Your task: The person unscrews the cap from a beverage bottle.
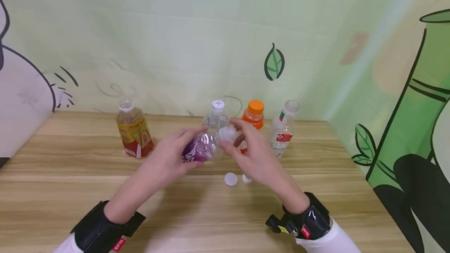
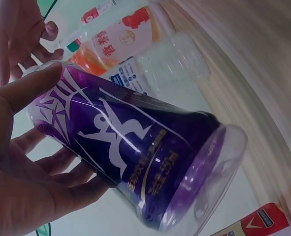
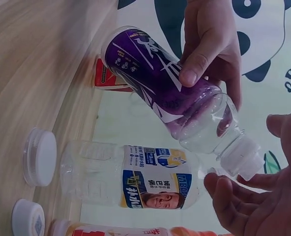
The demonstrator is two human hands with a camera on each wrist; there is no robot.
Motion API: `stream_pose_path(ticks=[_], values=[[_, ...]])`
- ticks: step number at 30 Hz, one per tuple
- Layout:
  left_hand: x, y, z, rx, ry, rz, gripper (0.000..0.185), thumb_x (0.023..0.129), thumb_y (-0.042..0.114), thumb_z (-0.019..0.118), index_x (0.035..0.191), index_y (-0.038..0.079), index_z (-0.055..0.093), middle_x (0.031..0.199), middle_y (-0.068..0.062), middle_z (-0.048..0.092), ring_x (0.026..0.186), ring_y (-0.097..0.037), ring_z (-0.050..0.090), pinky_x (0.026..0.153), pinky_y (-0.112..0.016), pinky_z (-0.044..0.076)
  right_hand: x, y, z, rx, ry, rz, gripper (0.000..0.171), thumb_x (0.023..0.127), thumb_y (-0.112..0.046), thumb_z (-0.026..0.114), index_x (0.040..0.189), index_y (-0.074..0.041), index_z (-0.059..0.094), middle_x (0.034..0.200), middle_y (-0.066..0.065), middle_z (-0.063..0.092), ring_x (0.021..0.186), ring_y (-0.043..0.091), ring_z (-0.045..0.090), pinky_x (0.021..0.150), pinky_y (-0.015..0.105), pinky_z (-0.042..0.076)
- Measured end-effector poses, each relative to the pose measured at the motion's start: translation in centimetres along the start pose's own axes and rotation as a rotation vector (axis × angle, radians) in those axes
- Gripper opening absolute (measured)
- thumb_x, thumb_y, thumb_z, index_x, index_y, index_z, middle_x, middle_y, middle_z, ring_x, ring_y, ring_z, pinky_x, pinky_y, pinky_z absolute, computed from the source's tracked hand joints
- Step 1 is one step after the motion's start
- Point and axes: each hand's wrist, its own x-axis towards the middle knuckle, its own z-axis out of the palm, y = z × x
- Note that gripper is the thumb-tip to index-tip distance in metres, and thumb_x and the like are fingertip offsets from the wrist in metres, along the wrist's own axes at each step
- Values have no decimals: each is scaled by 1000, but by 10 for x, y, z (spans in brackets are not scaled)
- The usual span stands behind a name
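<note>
Five bottles are in sight: four stand on the desk (image 1: 70, 182) along the wall, and the fifth, the purple bottle (image 1: 201, 147), is tilted in the air above the desk in front of them. My left hand (image 1: 168, 159) holds it, thumb and fingers (image 2: 17, 93) wrapped around the purple label, its base toward me and its neck pointing to my right hand (image 1: 254, 155). My right hand's fingers (image 3: 234, 206) are curled loosely around the white cap (image 1: 227, 134) on its neck; whether they actually pinch it I cannot tell.

Standing, from left to right: one tea bottle (image 1: 133, 132) with a red and yellow label and no cap, one clear bottle (image 1: 216, 117) with a white cap, one orange bottle (image 1: 254, 115) with an orange cap, and one clear bottle with a red and green label (image 1: 283, 128), uncapped.

Two loose white caps lie on the desk near my right hand, the larger cap (image 1: 230, 179) just beside the smaller cap (image 1: 247, 179).

Writing: the purple label carries white strokes and small gold characters too blurred to read. The clear bottle's label is blue and white with Chinese characters and a printed face. The orange bottle shows large red Chinese characters.
</note>
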Motion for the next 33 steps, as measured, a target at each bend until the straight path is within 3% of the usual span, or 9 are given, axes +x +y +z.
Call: stream_pose_path(ticks=[4, 9, 13, 22, 26, 33], values=[[-3, 4, 1, 30, -22, 6, 85, 77, 13, 92, 152, 21, 51, 130, -16, 62, 114, -35, 62, 91, -52, 56, 2, 0, 0, -16, -39, 14, 41, 104, -34, 64, 134, -5, 60, 101, -2, 68, 80, 13, 62, 66, 29, 57], [-5, 6, 2, 54, -34, 12, 88, 78, 18, 93, 153, 24, 49, 132, -15, 61, 115, -34, 62, 92, -52, 55, 2, 0, -1, -27, -46, 49, 32, 102, -29, 67, 124, -6, 66, 96, -2, 68, 77, 14, 61, 67, 29, 57], [-6, 6, 2, 41, -38, 25, 89, 79, 17, 92, 155, 16, 45, 131, -17, 61, 114, -34, 62, 94, -52, 55, 2, -1, -1, -8, -31, 53, 28, 102, -27, 68, 121, -6, 68, 89, -2, 66, 72, 15, 60, 62, 29, 56], [-7, 0, -3, 23, -119, -51, 93, 78, 26, 92, 154, 7, 42, 137, -20, 58, 122, -39, 59, 101, -56, 50, -2, -1, 1, 41, 45, 75, 29, 101, -27, 69, 117, -3, 67, 83, -1, 63, 66, 16, 57, 56, 28, 52], [-6, -4, -4, 10, -107, -37, 87, 80, 25, 91, 151, 6, 46, 138, -19, 60, 122, -38, 61, 101, -54, 51, -3, 0, 2, 70, 69, 86, 29, 101, -28, 69, 115, -2, 68, 85, 1, 64, 66, 16, 58, 55, 29, 53], [-5, -5, -7, 69, -72, -32, 80, 78, 26, 93, 145, 4, 54, 134, -17, 64, 117, -36, 64, 96, -51, 54, -2, 2, 1, 50, 55, 96, 32, 106, -33, 60, 114, -3, 68, 82, 1, 62, 73, 16, 61, 64, 29, 58]])
